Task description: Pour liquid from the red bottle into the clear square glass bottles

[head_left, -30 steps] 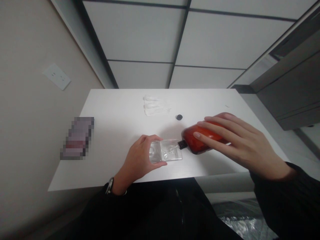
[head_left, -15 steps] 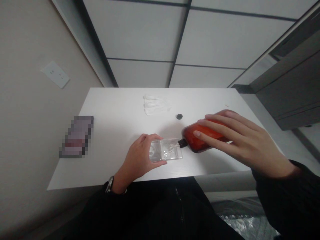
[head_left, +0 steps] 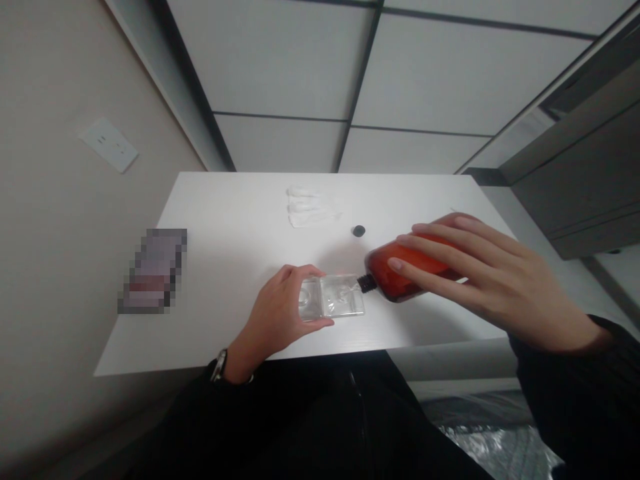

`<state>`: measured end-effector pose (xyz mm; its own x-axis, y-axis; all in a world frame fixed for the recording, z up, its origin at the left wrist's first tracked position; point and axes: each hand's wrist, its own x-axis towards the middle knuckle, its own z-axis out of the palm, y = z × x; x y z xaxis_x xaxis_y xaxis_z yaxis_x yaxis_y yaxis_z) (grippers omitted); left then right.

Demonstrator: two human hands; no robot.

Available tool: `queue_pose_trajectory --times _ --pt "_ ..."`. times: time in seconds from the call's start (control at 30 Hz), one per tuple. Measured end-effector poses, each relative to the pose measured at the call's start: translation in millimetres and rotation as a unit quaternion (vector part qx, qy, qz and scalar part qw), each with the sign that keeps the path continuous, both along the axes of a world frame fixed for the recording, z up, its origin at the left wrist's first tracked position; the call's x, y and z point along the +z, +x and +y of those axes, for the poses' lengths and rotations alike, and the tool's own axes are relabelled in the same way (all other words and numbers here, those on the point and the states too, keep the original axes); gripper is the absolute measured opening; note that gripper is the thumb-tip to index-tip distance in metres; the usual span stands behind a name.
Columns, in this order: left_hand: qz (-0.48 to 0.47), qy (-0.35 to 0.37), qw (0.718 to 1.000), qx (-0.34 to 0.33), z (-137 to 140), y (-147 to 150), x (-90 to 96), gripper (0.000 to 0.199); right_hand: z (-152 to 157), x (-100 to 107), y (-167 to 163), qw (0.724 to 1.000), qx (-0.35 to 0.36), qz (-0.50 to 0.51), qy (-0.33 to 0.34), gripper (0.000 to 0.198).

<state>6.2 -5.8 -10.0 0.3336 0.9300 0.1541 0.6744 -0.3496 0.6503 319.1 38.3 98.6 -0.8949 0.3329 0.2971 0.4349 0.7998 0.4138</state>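
Observation:
My left hand [head_left: 280, 305] grips the left end of a clear plastic container [head_left: 345, 305], thumb along the near side and fingers along the far side. The container lies on the white table and appears to have two square sections with round shapes inside. My right hand [head_left: 493, 280] is wrapped over a red-brown bottle [head_left: 407, 270], which is tilted with its uncapped black threaded neck [head_left: 367, 283] at the container's right section. Clear liquid seems to run from the mouth into that section. My right thumb is hidden behind the bottle.
A black cap [head_left: 359, 231] lies on the white table [head_left: 235, 227] beyond the bottle neck. Farther back is a crumpled thin white item, perhaps gloves [head_left: 310, 207]. At the left edge rests a pixelated flat object [head_left: 155, 270]. White panels [head_left: 290, 73] stand behind the table.
The bottle's base end has risen slightly, and its neck has shifted a touch to the right. My left hand and the container stay in place; the whole view has moved a little.

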Motion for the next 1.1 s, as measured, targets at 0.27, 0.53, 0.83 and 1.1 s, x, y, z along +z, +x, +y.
queue_pose_trajectory --times 0.27,0.53,0.83,1.1 --pt "-0.004 0.003 1.000 -0.001 0.1 -0.6 0.3 0.074 1.0 5.5 0.6 1.000 0.004 -0.018 -0.004 0.066" --pt "0.003 0.016 1.000 -0.005 0.3 -0.6 0.8 0.076 1.9 12.6 -1.0 0.999 0.008 -0.040 0.022 0.059" --pt "-0.005 -0.004 1.000 0.000 0.2 0.0 3.3 0.074 2.7 5.5 1.1 1.000 0.005 0.000 -0.014 0.068" --pt "-0.008 -0.009 1.000 0.003 0.8 1.1 4.2 0.074 2.8 14.5 -2.6 0.999 0.015 -0.039 0.007 0.063"
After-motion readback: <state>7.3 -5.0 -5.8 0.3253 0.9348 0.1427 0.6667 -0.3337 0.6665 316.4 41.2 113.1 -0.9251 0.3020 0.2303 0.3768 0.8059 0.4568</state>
